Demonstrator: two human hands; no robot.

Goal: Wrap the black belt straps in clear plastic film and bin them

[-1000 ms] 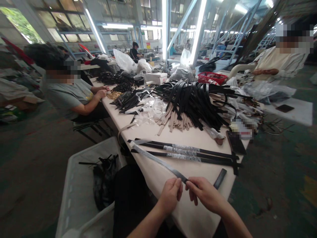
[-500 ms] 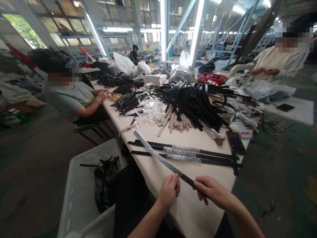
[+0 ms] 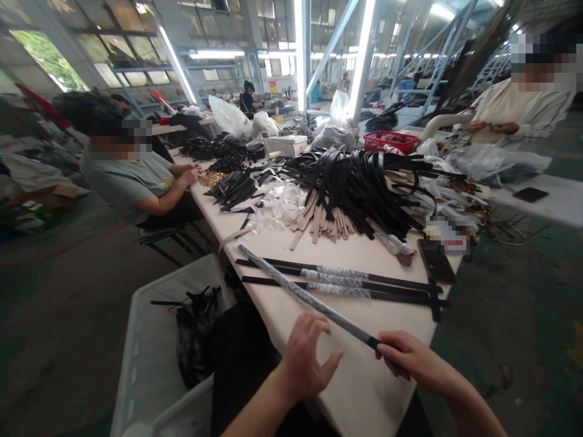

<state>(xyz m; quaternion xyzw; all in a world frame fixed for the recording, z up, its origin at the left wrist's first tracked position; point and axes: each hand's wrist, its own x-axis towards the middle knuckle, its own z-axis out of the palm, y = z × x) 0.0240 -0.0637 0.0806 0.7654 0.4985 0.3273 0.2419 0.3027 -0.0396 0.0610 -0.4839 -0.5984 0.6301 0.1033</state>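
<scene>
Between the fingers of my right hand (image 3: 401, 352) is the near black end of a strap (image 3: 314, 301). Most of this strap is covered by a clear plastic sleeve, and it slants away to the far left over the table. My left hand (image 3: 310, 358) is open just below the strap, thumb and fingers apart, with nothing in it. Beyond the strap, several black straps (image 3: 396, 295) lie side by side on the table (image 3: 355, 388), with crinkled clear plastic (image 3: 337, 281) around their middles.
A big heap of black straps (image 3: 355, 182) covers the table's middle, beside white plastic strips (image 3: 282, 203). A phone (image 3: 436, 261) lies near the right edge. Lower left is a white bin (image 3: 136, 340) with black pieces inside. Co-workers sit left (image 3: 132, 182) and right (image 3: 510, 109).
My left hand has let go of the strap and opened. My right hand has moved right and slightly down with the strap's end, and the plastic sleeve now reaches closer to it.
</scene>
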